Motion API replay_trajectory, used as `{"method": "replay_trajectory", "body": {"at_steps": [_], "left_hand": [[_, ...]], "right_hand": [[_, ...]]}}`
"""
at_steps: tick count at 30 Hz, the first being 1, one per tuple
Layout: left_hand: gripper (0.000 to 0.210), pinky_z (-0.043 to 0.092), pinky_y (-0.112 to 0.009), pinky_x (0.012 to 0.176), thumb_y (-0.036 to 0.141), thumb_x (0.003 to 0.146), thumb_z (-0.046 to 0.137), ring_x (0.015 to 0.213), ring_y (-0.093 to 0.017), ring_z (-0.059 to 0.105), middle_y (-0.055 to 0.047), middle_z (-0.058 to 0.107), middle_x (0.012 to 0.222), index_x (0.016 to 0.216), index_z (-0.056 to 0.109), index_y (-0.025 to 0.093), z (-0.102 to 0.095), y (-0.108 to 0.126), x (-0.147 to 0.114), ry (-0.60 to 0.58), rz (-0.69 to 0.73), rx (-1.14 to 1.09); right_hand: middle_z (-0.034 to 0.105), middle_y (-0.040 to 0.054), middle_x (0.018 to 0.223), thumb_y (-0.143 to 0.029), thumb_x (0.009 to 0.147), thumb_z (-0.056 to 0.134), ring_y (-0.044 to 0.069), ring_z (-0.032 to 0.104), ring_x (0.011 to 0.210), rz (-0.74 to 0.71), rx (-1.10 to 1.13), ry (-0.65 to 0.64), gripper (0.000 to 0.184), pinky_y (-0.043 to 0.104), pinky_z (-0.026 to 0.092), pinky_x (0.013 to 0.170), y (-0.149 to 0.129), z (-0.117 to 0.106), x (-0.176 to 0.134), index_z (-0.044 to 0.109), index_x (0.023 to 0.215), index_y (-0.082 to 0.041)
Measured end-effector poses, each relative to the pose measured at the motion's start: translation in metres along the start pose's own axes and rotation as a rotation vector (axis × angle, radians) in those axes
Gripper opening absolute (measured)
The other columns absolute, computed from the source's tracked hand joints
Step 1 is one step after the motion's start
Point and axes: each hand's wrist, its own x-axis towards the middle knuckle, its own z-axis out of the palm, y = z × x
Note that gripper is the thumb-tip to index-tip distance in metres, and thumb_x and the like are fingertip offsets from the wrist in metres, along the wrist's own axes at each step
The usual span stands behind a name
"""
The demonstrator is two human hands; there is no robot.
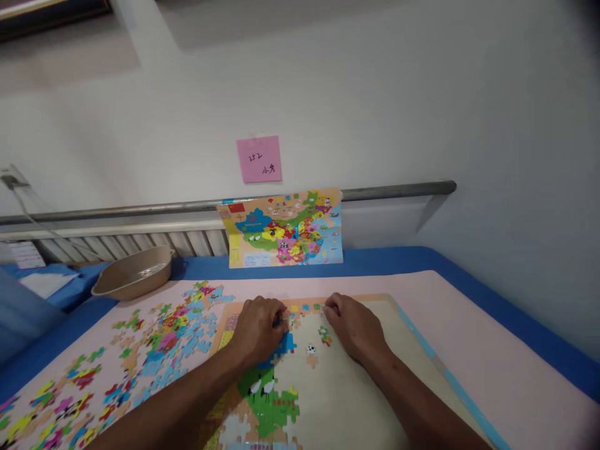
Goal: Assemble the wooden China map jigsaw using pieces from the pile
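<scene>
Loose multicoloured jigsaw pieces (169, 340) lie scattered across the pale pink sheet (469, 319), then the left hand (260, 328) curls above the partly assembled, bright map puzzle (267, 403) inside the cream rectangular board (360, 400), whose upper edge the right hand (354, 325) nears, both hands' fingers bent, whether pinching I cannot tell.

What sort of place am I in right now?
An indoor room, perhaps a shared or care-type one, though that's uncertain. A metal rail runs along the wall, with what looks like a radiator below it, and a wall socket is at far left.
</scene>
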Motion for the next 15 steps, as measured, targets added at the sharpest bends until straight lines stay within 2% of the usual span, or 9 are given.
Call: {"method": "replay_trajectory", "body": {"at_steps": [4, 8, 11, 13, 15], "left_hand": [[0.019, 0.044, -0.040, 0.090, 0.015, 0.085, 0.071, 0.104, -0.029, 0.065, -0.006, 0.077, 0.103, 0.103, 0.074, 0.021, -0.004, -0.005, -0.001, -0.009, 0.007, 0.023], [0.024, 0.046, -0.043, 0.092, 0.013, 0.082, 0.071, 0.104, -0.029, 0.066, -0.006, 0.077, 0.105, 0.104, 0.073, 0.021, -0.021, -0.019, -0.018, 0.012, -0.015, 0.037], [0.023, 0.050, -0.042, 0.088, 0.013, 0.082, 0.068, 0.099, -0.028, 0.068, -0.004, 0.076, 0.102, 0.103, 0.073, 0.024, -0.037, -0.033, -0.054, 0.003, -0.015, 0.006], [0.025, 0.054, -0.040, 0.085, 0.014, 0.082, 0.067, 0.098, -0.026, 0.069, -0.002, 0.076, 0.103, 0.104, 0.071, 0.027, -0.043, -0.041, -0.088, 0.055, 0.023, -0.024], [0.021, 0.057, -0.034, 0.078, 0.018, 0.088, 0.063, 0.090, -0.022, 0.071, 0.000, 0.077, 0.099, 0.104, 0.071, 0.029, -0.043, -0.048, -0.122, 0.114, 0.167, -0.050]], "right_hand": [[0.072, 0.0019, 0.096, -0.025, 0.101, 0.053, 0.019, 0.062, 0.084, -0.005, 0.006, 0.002, 0.016, 0.029, 0.027, 0.063, 0.000, 0.000, -0.001, 0.066, 0.092, -0.023], [0.072, 0.0021, 0.097, -0.025, 0.101, 0.052, 0.020, 0.062, 0.085, -0.014, 0.009, 0.001, 0.017, 0.029, 0.028, 0.064, 0.001, 0.001, 0.000, 0.067, 0.093, -0.023], [0.072, 0.0023, 0.098, -0.025, 0.102, 0.053, 0.020, 0.063, 0.086, -0.028, 0.004, 0.005, 0.016, 0.029, 0.029, 0.065, 0.002, 0.002, 0.001, 0.067, 0.095, -0.022], [0.071, 0.0028, 0.098, -0.024, 0.102, 0.052, 0.021, 0.063, 0.087, -0.050, -0.005, 0.017, 0.017, 0.029, 0.030, 0.066, 0.002, 0.003, 0.001, 0.067, 0.095, -0.022], [0.070, 0.0035, 0.099, -0.022, 0.102, 0.051, 0.021, 0.062, 0.090, -0.092, -0.018, 0.035, 0.017, 0.030, 0.032, 0.069, 0.000, 0.004, 0.000, 0.066, 0.094, -0.021]]}}
